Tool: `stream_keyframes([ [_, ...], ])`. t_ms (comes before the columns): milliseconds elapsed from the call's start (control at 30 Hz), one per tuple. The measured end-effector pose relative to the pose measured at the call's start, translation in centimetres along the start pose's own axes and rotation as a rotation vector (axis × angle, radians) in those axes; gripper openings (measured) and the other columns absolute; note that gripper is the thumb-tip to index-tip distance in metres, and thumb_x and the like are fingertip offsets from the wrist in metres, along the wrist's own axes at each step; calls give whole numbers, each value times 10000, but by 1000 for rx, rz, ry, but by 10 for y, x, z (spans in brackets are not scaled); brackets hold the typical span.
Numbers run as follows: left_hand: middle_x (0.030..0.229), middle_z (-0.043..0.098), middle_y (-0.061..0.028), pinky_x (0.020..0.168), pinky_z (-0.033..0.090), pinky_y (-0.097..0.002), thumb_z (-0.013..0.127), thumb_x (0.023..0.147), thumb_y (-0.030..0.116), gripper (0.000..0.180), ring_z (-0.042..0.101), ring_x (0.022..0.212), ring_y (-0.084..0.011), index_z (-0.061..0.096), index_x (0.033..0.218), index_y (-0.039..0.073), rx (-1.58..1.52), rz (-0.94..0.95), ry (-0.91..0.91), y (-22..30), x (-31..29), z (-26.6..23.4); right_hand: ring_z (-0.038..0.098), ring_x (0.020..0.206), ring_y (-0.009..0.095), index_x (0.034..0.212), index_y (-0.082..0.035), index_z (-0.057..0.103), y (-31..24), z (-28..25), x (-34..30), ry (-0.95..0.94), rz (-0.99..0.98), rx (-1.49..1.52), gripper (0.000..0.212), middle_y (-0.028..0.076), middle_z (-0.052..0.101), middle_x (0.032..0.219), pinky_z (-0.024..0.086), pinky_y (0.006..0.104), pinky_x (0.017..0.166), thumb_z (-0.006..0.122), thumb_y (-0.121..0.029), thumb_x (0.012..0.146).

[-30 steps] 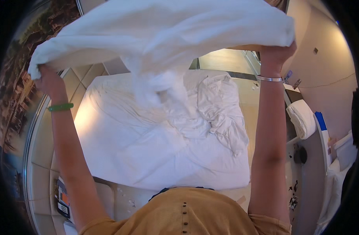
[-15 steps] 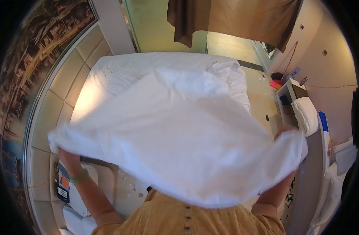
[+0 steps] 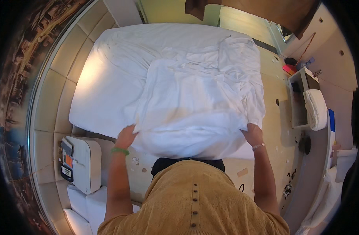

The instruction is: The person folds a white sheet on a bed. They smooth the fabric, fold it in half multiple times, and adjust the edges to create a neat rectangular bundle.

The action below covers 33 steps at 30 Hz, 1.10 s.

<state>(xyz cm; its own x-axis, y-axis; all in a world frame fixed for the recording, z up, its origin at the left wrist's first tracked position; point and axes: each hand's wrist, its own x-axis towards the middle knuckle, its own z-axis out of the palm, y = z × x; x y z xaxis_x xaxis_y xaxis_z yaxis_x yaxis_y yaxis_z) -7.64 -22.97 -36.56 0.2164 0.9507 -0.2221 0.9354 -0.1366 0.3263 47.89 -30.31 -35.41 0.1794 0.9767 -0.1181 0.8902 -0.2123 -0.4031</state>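
Note:
A white sheet [image 3: 187, 137] stretches between my two hands at the near side of the bed. My left hand [image 3: 127, 136] is closed on its near left corner, and my right hand [image 3: 253, 135] grips the near right corner. The held edge billows and is blurred by motion. The far part of the sheet lies wrinkled over the bed [image 3: 103, 94], which has a white cover. Folds bunch up toward the bed's right side. My fingertips are partly hidden in the cloth.
Left of me, a white nightstand [image 3: 89, 164] with a telephone stands by the padded headboard [image 3: 49, 109]. White pillows [image 3: 95, 205] lie at the lower left. A shelf unit [image 3: 297, 92] with folded white bedding [image 3: 315, 109] stands right. Scraps litter the floor [image 3: 275, 125].
Both hands have come down and closer together, bringing the spread, raised sheet lower. Its far part now rests on the bed, and more of the bed shows.

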Motion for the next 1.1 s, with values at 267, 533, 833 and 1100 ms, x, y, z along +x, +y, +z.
stream_keyframes([
  [267,1054,634,-148,794,457,-345,567,913,229,364,572,888,-206,584,1107,-78,-778,-23,1449,141,68,-240,585,901,151,1027,45,617,-61,-176,84,1386,-324,893,202,87,655,1031,462,298,812,531,42,845],
  [533,1123,596,-113,816,451,-332,512,948,221,309,568,928,-191,568,1132,-20,-887,682,1744,177,18,-317,585,888,172,1093,32,581,-91,-254,32,1128,-662,885,259,91,634,1019,467,313,805,560,-46,846],
  [833,1163,529,-164,810,487,-396,476,962,251,407,557,992,-266,375,1293,37,-537,357,1728,123,-66,-247,578,907,166,1131,28,544,-56,-177,-102,582,-613,1029,299,94,611,1053,474,310,806,548,-46,841],
  [1100,1190,494,-208,787,523,-432,482,960,278,543,567,991,-312,255,1405,67,324,62,1449,38,-127,-154,571,924,161,1164,25,512,-29,-168,-161,377,-515,1038,336,97,590,1083,480,308,806,538,-46,837],
])
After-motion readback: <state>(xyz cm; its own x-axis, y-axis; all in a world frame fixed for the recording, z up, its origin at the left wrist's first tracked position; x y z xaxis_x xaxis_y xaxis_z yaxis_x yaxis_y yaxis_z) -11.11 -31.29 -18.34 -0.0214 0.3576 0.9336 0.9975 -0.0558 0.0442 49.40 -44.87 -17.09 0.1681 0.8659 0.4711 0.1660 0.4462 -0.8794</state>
